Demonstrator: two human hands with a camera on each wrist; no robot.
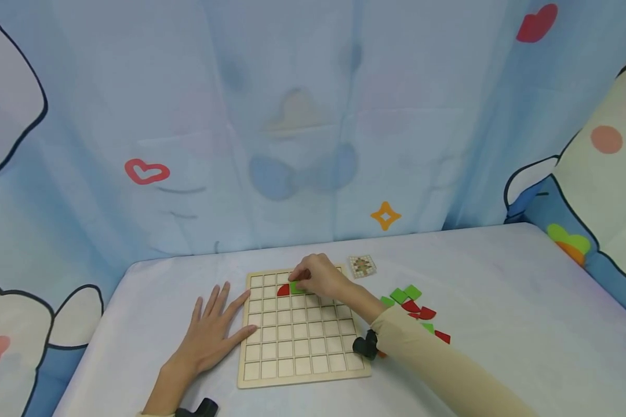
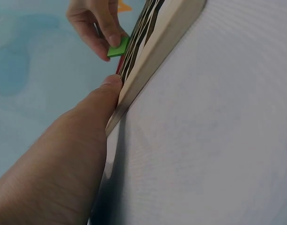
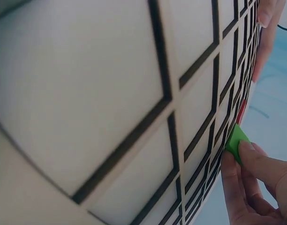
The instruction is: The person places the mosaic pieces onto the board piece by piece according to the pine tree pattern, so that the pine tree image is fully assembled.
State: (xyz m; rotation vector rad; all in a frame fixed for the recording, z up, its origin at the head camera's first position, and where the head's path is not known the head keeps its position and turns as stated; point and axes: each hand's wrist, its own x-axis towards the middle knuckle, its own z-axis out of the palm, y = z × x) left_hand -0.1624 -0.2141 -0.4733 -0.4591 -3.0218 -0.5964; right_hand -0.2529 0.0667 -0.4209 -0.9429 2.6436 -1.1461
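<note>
A square wooden grid board [image 1: 286,335] lies on the white-covered table. My right hand [image 1: 320,277] is over its upper part and pinches a green square tile [image 3: 237,143] between thumb and fingers, the tile tilted at the grid. Just left of that tile, a red quarter-round tile [image 1: 283,290] sits in a cell. With fingers spread, my left hand [image 1: 211,333] lies at the board's left side, thumb and index fingertip touching its edge. In the left wrist view, the left thumb [image 2: 99,101] rests against the board's rim.
To the right of the board lie loose green tiles [image 1: 399,295] and red tiles [image 1: 427,313], partly behind the right forearm. A small patterned card [image 1: 362,266] lies beyond the board's upper right corner. A printed blue curtain [image 1: 302,208] hangs behind the table.
</note>
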